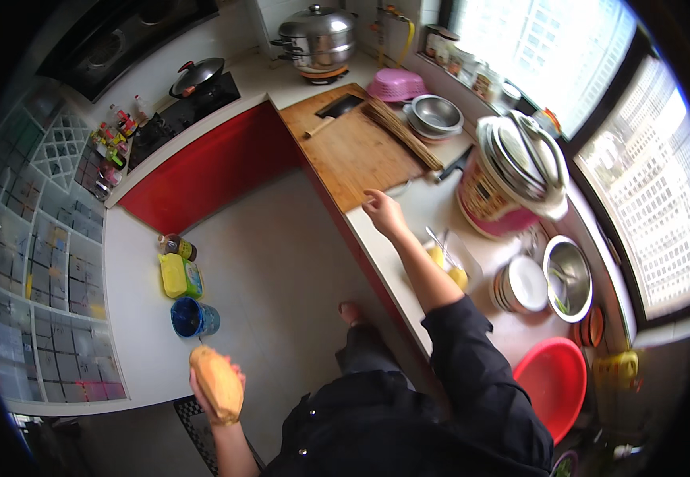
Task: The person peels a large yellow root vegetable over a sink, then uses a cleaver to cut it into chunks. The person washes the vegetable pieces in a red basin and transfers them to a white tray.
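Observation:
In my left hand (239, 372), out to the lower left, lies a large peeled orange-fleshed root vegetable (218, 381), held above the floor. My right hand (383, 210) hovers by the near corner of a wooden cutting board (351, 155), its fingers curled and no object visible in them. On the board rest a cleaver (342, 107) with a wooden handle and a bundle of thin brown sticks (404, 134). Beneath my right forearm, a plate with yellow pieces (457, 277) and a metal utensil (440, 241) is partly hidden.
A rice cooker (500, 179), stacked bowls (523, 286), a steel basin (568, 277) and a red plastic basin (553, 387) line the right side. A blue bin (194, 317) and a yellow package (179, 276) stand at left. Further back are a steamer pot (318, 42) and a wok (199, 77).

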The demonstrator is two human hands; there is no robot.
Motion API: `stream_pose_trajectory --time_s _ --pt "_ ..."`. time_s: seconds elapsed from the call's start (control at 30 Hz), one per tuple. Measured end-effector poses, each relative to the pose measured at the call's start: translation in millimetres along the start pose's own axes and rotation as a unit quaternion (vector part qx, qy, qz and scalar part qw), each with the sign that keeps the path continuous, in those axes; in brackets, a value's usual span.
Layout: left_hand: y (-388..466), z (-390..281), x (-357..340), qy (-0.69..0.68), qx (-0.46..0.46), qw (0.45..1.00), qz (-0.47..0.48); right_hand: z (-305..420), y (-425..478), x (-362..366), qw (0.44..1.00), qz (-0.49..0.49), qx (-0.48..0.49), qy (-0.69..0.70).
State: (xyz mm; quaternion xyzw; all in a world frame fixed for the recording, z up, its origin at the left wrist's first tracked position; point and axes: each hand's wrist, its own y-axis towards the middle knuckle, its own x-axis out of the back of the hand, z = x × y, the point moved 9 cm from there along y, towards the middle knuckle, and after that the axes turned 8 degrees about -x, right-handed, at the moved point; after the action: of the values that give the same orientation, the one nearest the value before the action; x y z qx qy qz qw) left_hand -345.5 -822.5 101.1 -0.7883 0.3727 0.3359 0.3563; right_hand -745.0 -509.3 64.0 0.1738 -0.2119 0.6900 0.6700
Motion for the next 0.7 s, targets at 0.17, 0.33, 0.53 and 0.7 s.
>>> stream_pose_trajectory --time_s 0.17,0.33,0.53,0.7 --pt "44.2 -20.3 15.1 -0.047 -0.057 0.993 -0.094 7.8 178.5 -112.2 0.977 0.061 -0.059 -0.195" --pt "84.8 -26.6 -2.6 -0.087 -0.067 0.988 -0.111 39.2 287.1 -174.2 0.944 0.102 -0.12 -0.29" --pt "130.5 -30.3 9.7 -0.165 -0.085 0.982 0.025 30.9 350.3 -194.9 0.927 0.058 -0.171 -0.329" --pt "129.6 -29.0 5.1 -0.028 -0.067 0.995 -0.067 -8.8 346.7 -181.6 0.869 -0.037 -0.287 -0.401"
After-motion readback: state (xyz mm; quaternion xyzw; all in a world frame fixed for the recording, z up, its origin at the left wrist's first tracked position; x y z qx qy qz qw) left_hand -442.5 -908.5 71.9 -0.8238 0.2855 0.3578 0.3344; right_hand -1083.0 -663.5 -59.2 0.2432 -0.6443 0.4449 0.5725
